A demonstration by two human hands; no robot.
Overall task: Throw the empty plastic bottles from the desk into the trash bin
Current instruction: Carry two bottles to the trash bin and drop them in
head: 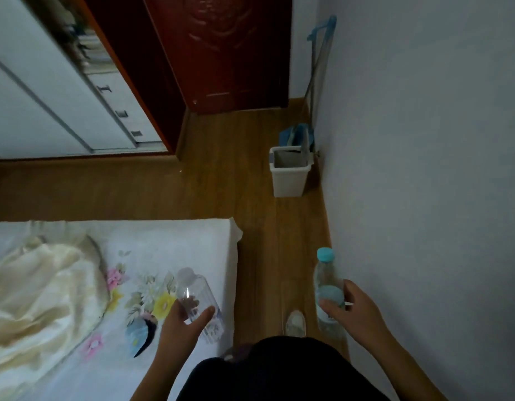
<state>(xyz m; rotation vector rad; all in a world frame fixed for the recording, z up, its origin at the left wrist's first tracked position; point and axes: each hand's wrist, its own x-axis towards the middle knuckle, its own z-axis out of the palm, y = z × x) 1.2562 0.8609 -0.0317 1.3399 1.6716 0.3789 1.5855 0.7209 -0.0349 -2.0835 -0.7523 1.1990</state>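
My left hand (183,321) grips a clear ribbed plastic bottle (197,296) with a white cap, held over the corner of the bed. A second clear bottle (325,282) with a teal cap and a pale blue label stands upright in my right hand (356,309), close to the right wall. The trash bin (289,180) is a white, open, rectangular bin on the wooden floor ahead, standing against the wall. Both hands are well short of it.
A bed (169,241) with a floral sheet and a cream blanket (39,287) fills the lower left. A blue mop (317,79) and dustpan lean in the corner behind the bin. A dark red door (221,53) and white wardrobe (33,91) lie ahead. My foot (295,322) is on the floor strip.
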